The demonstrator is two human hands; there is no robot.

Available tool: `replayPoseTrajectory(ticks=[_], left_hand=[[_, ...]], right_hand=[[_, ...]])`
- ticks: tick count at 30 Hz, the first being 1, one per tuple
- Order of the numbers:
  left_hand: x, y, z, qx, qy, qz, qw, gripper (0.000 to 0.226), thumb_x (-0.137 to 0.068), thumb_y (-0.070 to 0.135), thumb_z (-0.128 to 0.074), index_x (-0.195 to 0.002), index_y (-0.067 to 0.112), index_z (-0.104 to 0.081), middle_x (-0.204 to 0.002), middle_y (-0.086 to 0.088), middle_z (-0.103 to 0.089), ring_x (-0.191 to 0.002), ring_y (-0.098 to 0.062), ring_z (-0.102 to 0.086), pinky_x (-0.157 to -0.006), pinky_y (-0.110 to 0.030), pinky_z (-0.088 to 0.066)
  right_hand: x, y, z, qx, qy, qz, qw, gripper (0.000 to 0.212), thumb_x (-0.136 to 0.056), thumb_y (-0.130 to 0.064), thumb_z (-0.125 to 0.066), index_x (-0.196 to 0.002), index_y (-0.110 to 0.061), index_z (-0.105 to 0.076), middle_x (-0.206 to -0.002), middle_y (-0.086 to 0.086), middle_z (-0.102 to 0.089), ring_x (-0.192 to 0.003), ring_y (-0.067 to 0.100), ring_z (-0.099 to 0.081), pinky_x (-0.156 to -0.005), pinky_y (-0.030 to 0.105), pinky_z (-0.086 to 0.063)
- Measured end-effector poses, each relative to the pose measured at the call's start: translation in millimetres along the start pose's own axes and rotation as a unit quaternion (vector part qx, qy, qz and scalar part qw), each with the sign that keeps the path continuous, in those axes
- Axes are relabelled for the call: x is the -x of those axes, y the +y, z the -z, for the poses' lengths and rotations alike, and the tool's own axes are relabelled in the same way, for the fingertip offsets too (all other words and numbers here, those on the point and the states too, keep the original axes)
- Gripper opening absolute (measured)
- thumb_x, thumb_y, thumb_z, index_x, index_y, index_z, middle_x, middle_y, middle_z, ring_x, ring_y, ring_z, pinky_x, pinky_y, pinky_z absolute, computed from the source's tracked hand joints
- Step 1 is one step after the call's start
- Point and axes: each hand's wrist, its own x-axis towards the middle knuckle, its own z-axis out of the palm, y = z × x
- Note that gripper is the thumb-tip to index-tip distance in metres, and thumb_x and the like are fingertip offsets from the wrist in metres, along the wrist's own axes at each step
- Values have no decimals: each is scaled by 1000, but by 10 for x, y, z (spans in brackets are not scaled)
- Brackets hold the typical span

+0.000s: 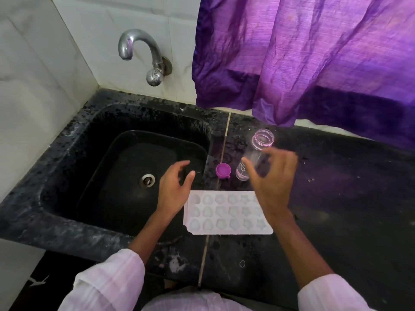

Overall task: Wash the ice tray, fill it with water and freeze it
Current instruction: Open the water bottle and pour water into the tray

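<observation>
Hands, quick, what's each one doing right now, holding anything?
Left hand: open, fingers loosely curled, holding nothing.
Right hand: open, motion-blurred, in front of the uncapped bottle, no grip on it visible.

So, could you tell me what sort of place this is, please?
Probably a home kitchen: a black stone sink with a chrome wall tap above it, set in a dark counter where a pale ice tray lies near an open clear bottle.
</observation>
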Motion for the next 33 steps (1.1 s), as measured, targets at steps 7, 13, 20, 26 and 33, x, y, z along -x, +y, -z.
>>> replayPoseTrajectory(ticks=[7, 13, 20, 26, 33], left_hand=[[-446, 536, -31, 33, -117, -189, 974, 42, -97, 11, -61, -139, 12, -56, -136, -2, -60, -125, -10, -56, -100, -30, -53], [-495, 661, -91, 69, -116, -177, 975, 43, -98, 9, -59, -140, 12, -54, -139, -2, -59, -127, -9, -54, -101, -34, -53], [-484, 711, -57, 80, -118, -191, 971, 43, -98, 9, -59, -140, 14, -54, -138, 0, -59, -127, -8, -54, -100, -34, -53], [-539, 807, -41, 134, 5, -207, 969, 35, -100, 11, -55, -135, 9, -57, -124, -3, -67, -117, -7, -61, -95, -26, -52], [-544, 1164, -481, 74, -52, -195, 977, 59, -87, 24, -75, -140, 8, -53, -131, -7, -62, -116, -16, -60, -98, -41, -51]], right_hand=[[23, -212, -586, 35, -357, 35, 933, 31, -93, -4, -58, -123, -2, -63, -114, 17, -61, -105, 36, -57, -83, 42, -49], [-25, -188, -976, 184, -494, 27, 850, 48, -97, -7, -50, -144, -16, -42, -136, 17, -46, -120, 40, -48, -94, 46, -50], [-3, -260, -886, 138, -440, 37, 887, 31, -100, -13, -51, -129, -8, -58, -125, 15, -56, -111, 35, -53, -85, 44, -51], [-438, -579, 1, -135, -185, 19, 973, 36, -93, -32, -65, -126, -18, -62, -121, 0, -63, -110, 12, -59, -95, 24, -47], [-846, -267, 465, -256, -57, -167, 951, 43, -84, -24, -80, -111, -11, -49, -112, 0, -69, -98, 9, -70, -88, 29, -57]])
